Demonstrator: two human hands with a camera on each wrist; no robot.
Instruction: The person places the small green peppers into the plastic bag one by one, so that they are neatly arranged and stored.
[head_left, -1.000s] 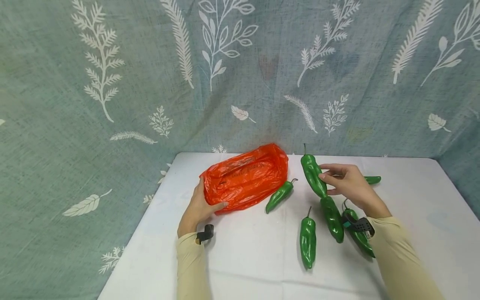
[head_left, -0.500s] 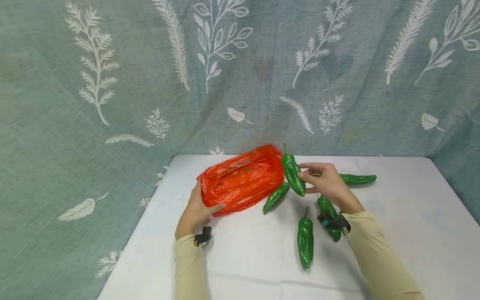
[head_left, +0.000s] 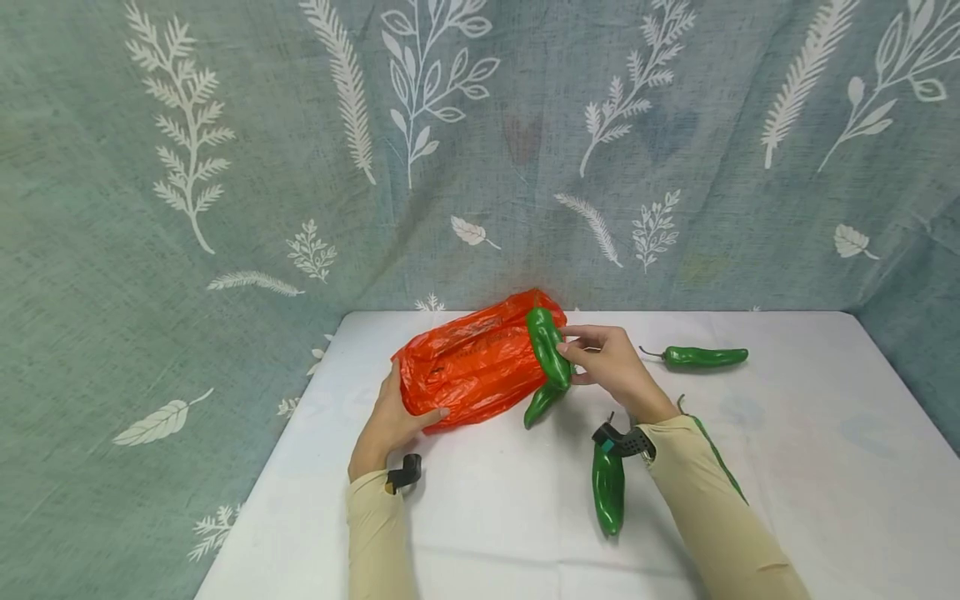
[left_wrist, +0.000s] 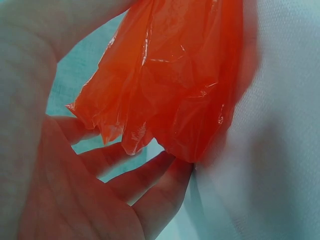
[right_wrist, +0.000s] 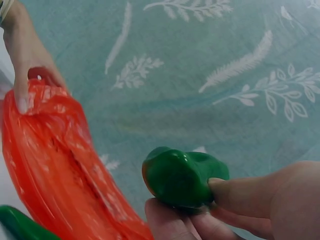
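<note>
My right hand (head_left: 606,362) holds a long green pepper (head_left: 546,342) between thumb and fingers, over the right end of a red plastic bag (head_left: 468,371). In the right wrist view, the thumb presses one side of this pepper (right_wrist: 175,177) and the fingers lie below it. My left hand (head_left: 390,421) holds the bag's left end, its thumb along the near edge. The left wrist view shows the spread fingers (left_wrist: 150,200) reaching behind the crumpled plastic (left_wrist: 170,90). A second green pepper (head_left: 538,410) lies on the table at the bag's near right edge, partly overlapped by the held one.
Another pepper (head_left: 705,357) lies at the back right. One more (head_left: 609,496) lies in front, its top hidden by the right wrist's dark strap (head_left: 624,440). A further pepper (head_left: 716,454) is mostly covered by the right sleeve. Patterned green cloth (head_left: 450,167) hangs behind the white table.
My right hand has carried the pepper leftward, from the right of the bag to over its right end. The back right pepper is now uncovered. The left hand keeps its place on the bag.
</note>
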